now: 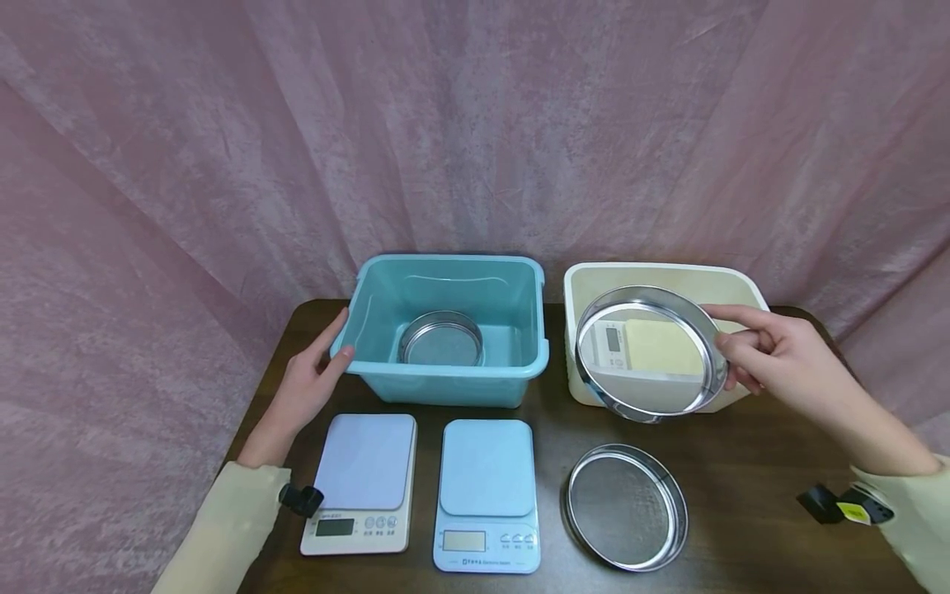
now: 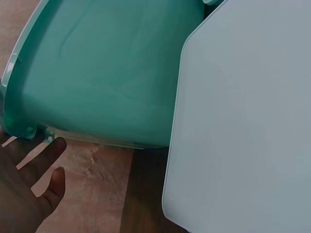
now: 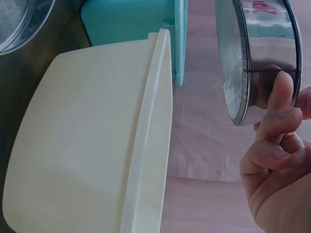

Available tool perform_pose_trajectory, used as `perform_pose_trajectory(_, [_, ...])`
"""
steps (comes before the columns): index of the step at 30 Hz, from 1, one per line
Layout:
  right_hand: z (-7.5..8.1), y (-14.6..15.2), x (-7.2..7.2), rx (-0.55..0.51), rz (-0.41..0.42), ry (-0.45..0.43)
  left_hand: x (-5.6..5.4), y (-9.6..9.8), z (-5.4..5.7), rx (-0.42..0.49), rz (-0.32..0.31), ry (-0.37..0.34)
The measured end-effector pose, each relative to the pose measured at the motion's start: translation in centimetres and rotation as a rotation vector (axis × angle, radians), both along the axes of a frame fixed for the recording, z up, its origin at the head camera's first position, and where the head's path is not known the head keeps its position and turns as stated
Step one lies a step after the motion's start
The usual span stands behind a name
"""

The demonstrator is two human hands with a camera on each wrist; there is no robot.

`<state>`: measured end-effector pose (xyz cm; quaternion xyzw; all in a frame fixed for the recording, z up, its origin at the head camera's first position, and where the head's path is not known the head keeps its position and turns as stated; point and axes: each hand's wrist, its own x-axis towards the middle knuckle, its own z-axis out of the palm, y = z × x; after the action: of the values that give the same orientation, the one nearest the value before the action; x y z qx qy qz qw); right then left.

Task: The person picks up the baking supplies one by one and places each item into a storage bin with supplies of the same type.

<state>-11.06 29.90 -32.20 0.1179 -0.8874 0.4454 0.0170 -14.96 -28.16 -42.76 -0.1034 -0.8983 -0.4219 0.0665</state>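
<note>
My right hand (image 1: 772,351) pinches the rim of a round metal sieve (image 1: 647,363), tilted above the cream basin. Its mesh (image 3: 233,73) and shiny side wall show in the right wrist view. Through the mesh a kitchen scale (image 1: 610,340) is visible inside the cream basin (image 1: 664,269). My left hand (image 1: 308,379) rests at the left rim of the blue basin (image 1: 449,371), fingers fairly straight and thumb apart. Inside that basin lies a smaller sieve (image 1: 441,345). In the left wrist view the fingers (image 2: 46,158) are beside the basin's rim.
Two kitchen scales stand on the dark table (image 1: 757,511): a white one with a lilac plate (image 1: 368,462) at left and a light blue one (image 1: 487,470) beside it. Another sieve (image 1: 627,510) lies right of them. A pink curtain (image 1: 475,124) hangs behind.
</note>
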Motion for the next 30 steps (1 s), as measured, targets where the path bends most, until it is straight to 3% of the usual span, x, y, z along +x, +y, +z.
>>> perform_pose_trajectory(30, [1.6,-2.8,-3.9,0.006,-0.003,-0.066,-0.1,0.1,0.2,-0.012,0.004,-0.018])
